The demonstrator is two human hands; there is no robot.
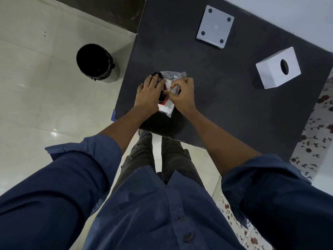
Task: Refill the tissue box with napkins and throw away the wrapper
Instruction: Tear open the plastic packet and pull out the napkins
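Note:
A napkin pack in a clear, red and black plastic wrapper [168,91] lies near the front left of the dark table [207,98]. My left hand [149,92] presses flat on its left side. My right hand [182,92] pinches the wrapper on its right side. The white tissue box cover [278,67], with an oval slot, lies on its side at the right. Its flat white base plate [215,27], marked by dark round spots at the corners, lies apart at the far side of the table.
A black-lined waste bin [96,63] stands on the tiled floor left of the table. A floral-patterned floor covering [313,134] runs along the table's right edge. My legs stand at the table's near corner.

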